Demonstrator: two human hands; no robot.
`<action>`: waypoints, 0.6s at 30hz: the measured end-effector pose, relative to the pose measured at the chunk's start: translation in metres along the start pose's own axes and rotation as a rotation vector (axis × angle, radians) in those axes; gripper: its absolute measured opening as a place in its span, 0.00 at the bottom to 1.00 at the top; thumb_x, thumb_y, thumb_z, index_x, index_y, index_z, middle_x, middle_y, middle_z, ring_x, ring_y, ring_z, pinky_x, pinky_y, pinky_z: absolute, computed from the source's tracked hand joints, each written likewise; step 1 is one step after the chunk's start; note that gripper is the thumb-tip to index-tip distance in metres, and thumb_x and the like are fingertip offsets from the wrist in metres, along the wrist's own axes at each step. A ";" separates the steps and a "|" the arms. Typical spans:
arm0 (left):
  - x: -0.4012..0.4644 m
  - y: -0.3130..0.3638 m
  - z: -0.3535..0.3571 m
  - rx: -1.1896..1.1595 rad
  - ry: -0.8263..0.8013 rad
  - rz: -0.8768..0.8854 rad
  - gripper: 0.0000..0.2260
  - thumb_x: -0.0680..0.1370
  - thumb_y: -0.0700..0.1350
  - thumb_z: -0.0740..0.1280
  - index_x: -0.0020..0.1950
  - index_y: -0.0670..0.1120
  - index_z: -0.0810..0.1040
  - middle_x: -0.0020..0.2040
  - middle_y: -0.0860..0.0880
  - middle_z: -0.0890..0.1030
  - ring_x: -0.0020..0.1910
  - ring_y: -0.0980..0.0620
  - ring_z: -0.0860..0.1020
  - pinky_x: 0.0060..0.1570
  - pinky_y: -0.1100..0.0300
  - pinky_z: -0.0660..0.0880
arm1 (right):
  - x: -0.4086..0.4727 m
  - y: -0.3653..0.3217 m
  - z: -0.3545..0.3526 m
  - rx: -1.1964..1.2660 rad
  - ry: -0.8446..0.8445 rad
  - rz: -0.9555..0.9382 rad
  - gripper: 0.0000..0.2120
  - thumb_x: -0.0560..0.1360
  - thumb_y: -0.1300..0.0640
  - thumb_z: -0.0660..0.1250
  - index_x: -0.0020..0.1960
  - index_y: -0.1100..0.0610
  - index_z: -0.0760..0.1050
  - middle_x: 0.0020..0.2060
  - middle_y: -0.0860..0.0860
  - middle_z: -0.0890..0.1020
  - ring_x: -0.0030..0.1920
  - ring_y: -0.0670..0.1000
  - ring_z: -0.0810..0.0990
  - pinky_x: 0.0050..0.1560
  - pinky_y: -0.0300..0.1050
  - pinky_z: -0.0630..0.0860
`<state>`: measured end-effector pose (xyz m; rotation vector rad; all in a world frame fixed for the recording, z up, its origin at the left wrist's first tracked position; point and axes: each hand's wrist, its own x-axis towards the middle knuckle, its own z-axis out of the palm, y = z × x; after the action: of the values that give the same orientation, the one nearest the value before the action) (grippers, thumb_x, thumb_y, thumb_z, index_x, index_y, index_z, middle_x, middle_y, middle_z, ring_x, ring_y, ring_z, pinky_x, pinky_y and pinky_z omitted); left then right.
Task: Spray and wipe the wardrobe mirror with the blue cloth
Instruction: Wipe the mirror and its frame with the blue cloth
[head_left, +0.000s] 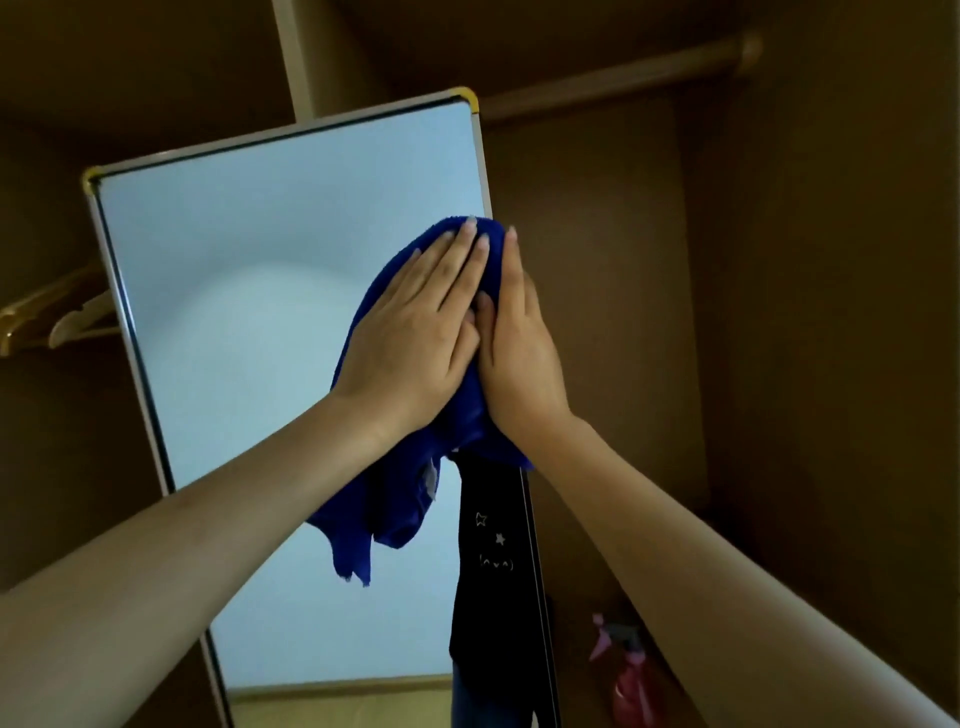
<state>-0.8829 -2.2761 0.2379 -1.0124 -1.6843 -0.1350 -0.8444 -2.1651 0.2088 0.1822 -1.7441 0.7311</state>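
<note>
Your 2 hands press the blue cloth (387, 499) flat against the mirror (249, 322) near its right edge: your left hand (410, 332) lies with fingers spread over it, your right hand (519, 353) flat alongside, thumbs touching. Its loose end hangs below your wrists. What looks like a pink spray bottle (631, 675) stands low on the right, dim and blurred.

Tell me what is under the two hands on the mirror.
The blue cloth lies under the left hand and right hand, pressed flat to the mirror. The glass beneath the cloth is covered.
</note>
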 end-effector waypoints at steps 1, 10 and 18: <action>-0.004 0.002 0.001 -0.007 -0.001 -0.004 0.24 0.83 0.47 0.48 0.79 0.44 0.54 0.79 0.47 0.56 0.78 0.51 0.53 0.76 0.56 0.48 | -0.005 0.001 0.001 0.015 0.004 -0.003 0.27 0.84 0.51 0.49 0.79 0.48 0.42 0.75 0.51 0.62 0.57 0.48 0.78 0.43 0.44 0.80; -0.130 0.055 0.049 -0.094 -0.139 0.030 0.24 0.83 0.46 0.51 0.79 0.43 0.54 0.79 0.46 0.55 0.78 0.51 0.52 0.77 0.53 0.53 | -0.137 0.045 0.014 0.061 -0.121 0.165 0.28 0.83 0.53 0.51 0.73 0.38 0.36 0.77 0.50 0.56 0.57 0.35 0.68 0.43 0.26 0.71; -0.088 0.043 0.029 -0.104 -0.092 -0.012 0.24 0.83 0.45 0.50 0.79 0.41 0.55 0.79 0.44 0.56 0.78 0.49 0.54 0.77 0.54 0.51 | -0.093 0.027 0.007 0.078 -0.032 0.087 0.27 0.84 0.57 0.52 0.79 0.57 0.45 0.77 0.57 0.57 0.61 0.33 0.64 0.45 0.19 0.67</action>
<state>-0.8728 -2.2813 0.1361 -1.1003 -1.7821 -0.1884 -0.8340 -2.1702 0.1127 0.1724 -1.7640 0.8644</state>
